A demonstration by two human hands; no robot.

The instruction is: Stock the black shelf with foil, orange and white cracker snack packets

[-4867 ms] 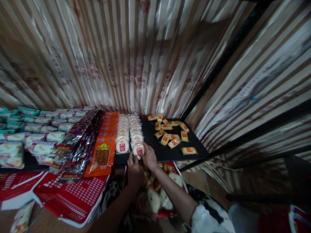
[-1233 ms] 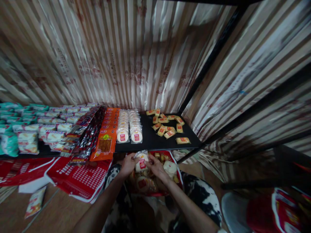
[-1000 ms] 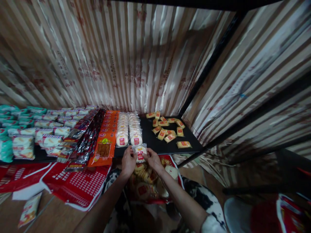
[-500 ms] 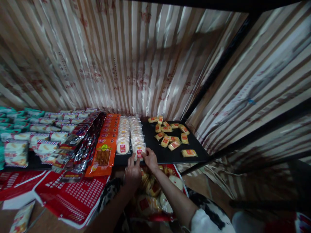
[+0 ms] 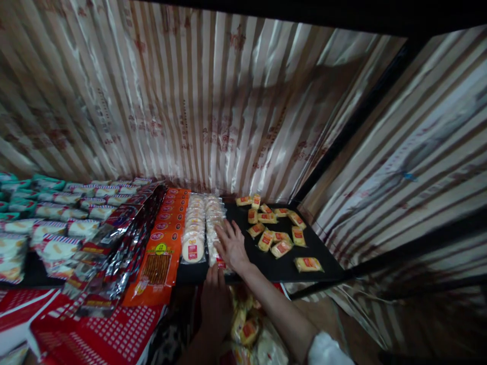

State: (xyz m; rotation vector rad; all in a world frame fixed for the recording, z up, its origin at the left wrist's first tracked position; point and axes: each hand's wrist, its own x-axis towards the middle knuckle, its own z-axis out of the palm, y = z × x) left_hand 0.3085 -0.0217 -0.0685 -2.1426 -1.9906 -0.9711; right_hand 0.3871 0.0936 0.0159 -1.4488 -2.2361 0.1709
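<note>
Two rows of round white crackers in clear wrappers with red labels lie overlapping on the black shelf. The left row shows fully. Over the right row rests my right hand, its fingers spread along the packs and hiding part of them. My left hand is at the shelf's front edge, fingers stretched toward the nearest pack of that row; whether they touch it is hard to see. Neither hand grips anything visible.
Small yellow wrapped cakes lie scattered on the shelf's right part. Orange snack bags, dark shiny packets and white snack packs fill the left. Below are red basket-patterned bags and more packaged food. Striped cloth hangs behind.
My right hand has let go of the front cracker pack and spread over the right row. My left hand has dropped back slightly. The view has shifted a little.
</note>
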